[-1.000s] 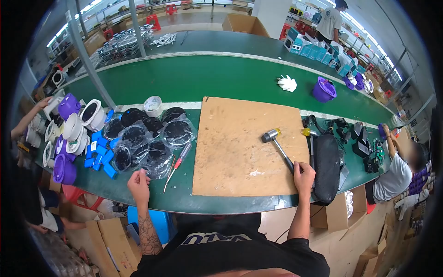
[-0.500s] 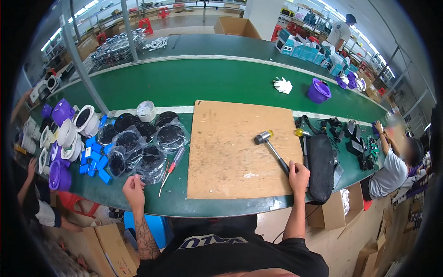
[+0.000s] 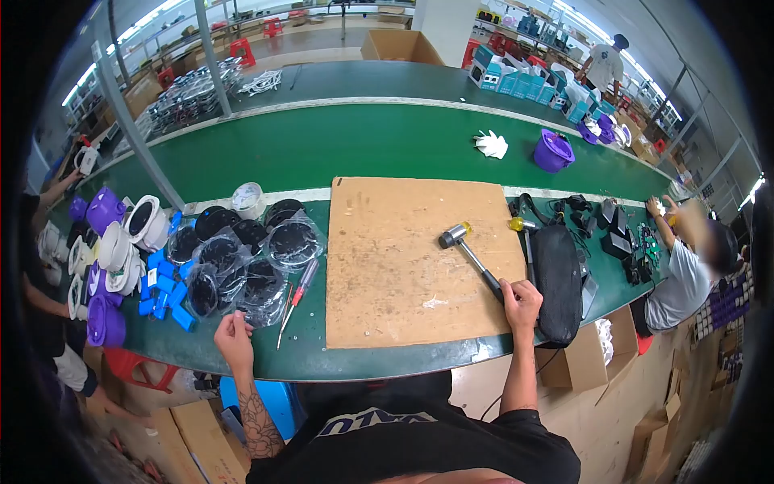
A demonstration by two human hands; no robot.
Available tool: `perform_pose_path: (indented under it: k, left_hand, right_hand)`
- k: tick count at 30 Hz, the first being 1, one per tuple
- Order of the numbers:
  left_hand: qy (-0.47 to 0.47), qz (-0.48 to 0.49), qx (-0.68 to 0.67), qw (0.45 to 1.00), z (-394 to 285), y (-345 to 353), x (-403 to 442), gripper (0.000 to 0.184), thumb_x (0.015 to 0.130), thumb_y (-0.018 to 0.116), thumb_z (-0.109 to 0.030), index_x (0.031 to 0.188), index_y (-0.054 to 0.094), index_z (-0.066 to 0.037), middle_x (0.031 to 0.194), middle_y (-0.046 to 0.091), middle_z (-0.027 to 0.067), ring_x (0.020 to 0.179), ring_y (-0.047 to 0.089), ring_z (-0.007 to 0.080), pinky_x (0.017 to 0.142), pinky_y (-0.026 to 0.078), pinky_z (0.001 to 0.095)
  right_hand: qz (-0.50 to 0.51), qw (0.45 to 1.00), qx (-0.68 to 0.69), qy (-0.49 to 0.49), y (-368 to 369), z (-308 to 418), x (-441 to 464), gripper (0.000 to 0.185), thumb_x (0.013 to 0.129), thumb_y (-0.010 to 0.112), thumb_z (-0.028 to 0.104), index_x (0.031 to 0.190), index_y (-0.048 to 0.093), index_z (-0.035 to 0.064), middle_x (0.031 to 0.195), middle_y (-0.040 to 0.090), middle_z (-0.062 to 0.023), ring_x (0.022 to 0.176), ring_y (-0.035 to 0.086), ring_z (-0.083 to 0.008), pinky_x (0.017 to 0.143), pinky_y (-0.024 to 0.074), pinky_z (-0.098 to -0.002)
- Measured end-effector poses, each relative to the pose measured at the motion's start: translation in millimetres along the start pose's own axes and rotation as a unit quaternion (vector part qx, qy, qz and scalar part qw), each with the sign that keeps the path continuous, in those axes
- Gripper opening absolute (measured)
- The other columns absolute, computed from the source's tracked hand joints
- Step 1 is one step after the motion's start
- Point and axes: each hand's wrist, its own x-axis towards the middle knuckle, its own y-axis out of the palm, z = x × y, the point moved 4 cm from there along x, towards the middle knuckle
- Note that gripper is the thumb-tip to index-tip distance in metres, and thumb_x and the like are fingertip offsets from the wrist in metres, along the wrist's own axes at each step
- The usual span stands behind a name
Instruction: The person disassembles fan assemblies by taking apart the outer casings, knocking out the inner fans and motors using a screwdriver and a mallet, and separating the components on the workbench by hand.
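Note:
My right hand (image 3: 522,305) is wrapped round the handle end of a two-faced mallet (image 3: 476,261), one face black and the other yellow. The mallet reaches over a worn cardboard sheet (image 3: 403,266). My left hand (image 3: 234,340) is at the table's near edge, its fingers curled together; anything between them is hidden. Just beyond those fingers are black round discs in clear plastic bags (image 3: 264,282). A screwdriver with a red and clear handle (image 3: 298,294) lies between the bags and the cardboard, beside a thin pointed tool.
Blue blocks (image 3: 165,282) and purple and white housings (image 3: 105,319) crowd the left. A second yellow-ended mallet (image 3: 520,224), a black pouch (image 3: 558,282) and black parts lie right. A white glove (image 3: 490,144) and purple pot (image 3: 553,151) sit on the green belt. People stand at both sides.
The view has shifted slightly. Both my hands and the mallet stay nearly in place. At the left, another person's hand has moved with a white part.

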Motion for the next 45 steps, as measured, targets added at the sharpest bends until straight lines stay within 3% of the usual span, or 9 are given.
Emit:
perform_pose_path:
  k: [4,9,15,18,29,35,40,45]
  left_hand:
    - [-0.001,0.003,0.008,1.0,-1.7,0.1,-0.7,0.026,0.097,0.055,-0.019,0.083,0.061,0.002,0.063,0.056,0.0008,0.057,0.05,0.0047,0.051,0.037,0.0207]
    - [0.007,0.0,-0.003,1.0,6.9,-0.9,1.6,0.025,0.097,0.055,-0.019,0.083,0.061,0.002,0.062,0.056,0.0,0.056,0.049,0.0046,0.05,0.037,0.0207]
    - [0.002,-0.004,0.036,0.999,-2.9,1.3,-1.3,0.026,0.096,0.055,-0.02,0.086,0.062,0.002,0.063,0.056,-0.0002,0.056,0.049,0.0049,0.051,0.037,0.0206]
    - [0.003,-0.004,0.03,1.0,4.5,-3.8,-0.1,0.025,0.097,0.055,-0.02,0.086,0.063,0.002,0.064,0.056,0.0,0.057,0.049,0.0048,0.051,0.037,0.0204]
    - [-0.003,0.0,0.016,1.0,-1.7,-0.5,-2.0,0.026,0.097,0.055,-0.022,0.089,0.063,0.002,0.066,0.056,0.0001,0.059,0.05,0.0049,0.052,0.038,0.0202]
    - [-0.007,-0.018,0.036,0.999,13.4,-3.9,3.8,0.025,0.095,0.059,-0.022,0.088,0.064,0.002,0.067,0.058,-0.0013,0.059,0.052,0.0051,0.053,0.04,0.0208]
    - [0.01,-0.02,0.048,0.999,-3.5,0.5,-0.8,0.024,0.093,0.06,-0.02,0.088,0.066,0.003,0.064,0.061,0.0019,0.059,0.055,0.006,0.053,0.042,0.0223]
    - [-0.002,-0.023,-0.002,1.0,2.1,-4.1,-0.3,0.021,0.093,0.06,-0.016,0.085,0.066,0.003,0.063,0.061,0.0021,0.058,0.054,0.0043,0.051,0.04,0.0208]
  right_hand:
    - [-0.013,0.998,0.016,-0.06,-2.2,7.8,0.7,0.017,0.07,0.078,0.006,0.062,0.065,-0.0011,0.057,0.058,-0.011,0.051,0.055,-0.0246,0.049,0.0421,-0.0348]
    - [-0.003,0.997,-0.02,-0.068,-1.8,10.3,0.1,0.02,0.072,0.076,0.009,0.062,0.064,-0.0022,0.056,0.057,-0.0125,0.049,0.054,-0.0248,0.048,0.0401,-0.0348]
    - [0.05,0.998,-0.007,-0.04,-0.5,12.3,5.2,0.02,0.072,0.077,0.014,0.064,0.066,-0.0014,0.055,0.053,-0.0117,0.05,0.052,-0.025,0.049,0.0395,-0.035]
    - [0.043,0.998,-0.02,-0.037,2.6,11.3,4.9,0.025,0.072,0.079,0.018,0.061,0.064,0.0012,0.056,0.054,-0.0106,0.051,0.053,-0.0268,0.048,0.0403,-0.0361]
    - [0.025,0.999,-0.033,-0.031,6.5,8.5,2.0,0.024,0.074,0.077,0.014,0.061,0.063,-0.0001,0.057,0.055,-0.0128,0.051,0.053,-0.0281,0.048,0.04,-0.0376]
    - [0.03,0.994,-0.097,-0.027,3.9,3.5,2.1,0.026,0.08,0.071,0.019,0.064,0.06,0.0012,0.059,0.054,-0.0141,0.053,0.052,-0.0319,0.051,0.0401,-0.0396]
    - [0.01,0.998,-0.061,-0.016,14.2,3.1,-1.7,0.025,0.086,0.067,0.014,0.067,0.058,-0.0005,0.059,0.052,-0.0145,0.05,0.049,-0.0258,0.049,0.0389,-0.0377]
    - [0.038,0.994,-0.101,0.001,17.3,4.6,-3.4,0.03,0.088,0.066,0.019,0.07,0.06,-0.0028,0.06,0.054,-0.0132,0.05,0.05,-0.0221,0.048,0.0398,-0.0346]
